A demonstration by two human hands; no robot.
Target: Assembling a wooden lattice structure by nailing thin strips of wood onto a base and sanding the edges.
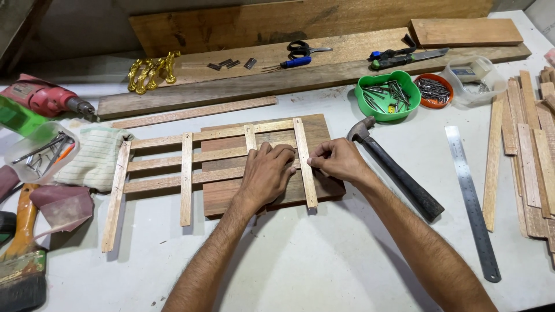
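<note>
Two bare hands meeting at centre frame over a slatted wooden frame [191, 162]; left hand [266, 173] pressed flat on the slats, fingers [283, 153] curled down onto the wood beside the rightmost upright strip [304, 162]; right hand [338, 160] just right of that strip, fingertips pinched narrow against its edge, whether on a nail or only the wood cannot tell. Frame lying flat on the white table [324, 260], long axis running left to right with a slight rise toward upper right; three long rails crossed by four short strips standing nearly top to bottom; right half resting on a dark wooden board [231, 196], left half overhanging onto bare table. Hammer [396, 170] just right of the right wrist, head toward the top, handle slanting to lower right. Steel ruler [471, 202] further right, running top to bottom; loose wooden strips [535, 156] stacked along the right edge. Green bowl of nails [387, 95] and orange dish of nails [433, 91] upper right, well apart from the hands. Red drill [46, 98], folded cloth [95, 156] and paintbrush [23, 254] along the left edge; planks [324, 63] across the top. Open room below the frame, wide bare surface between and beside both forearms; tighter on the right, hammer close by.
</note>
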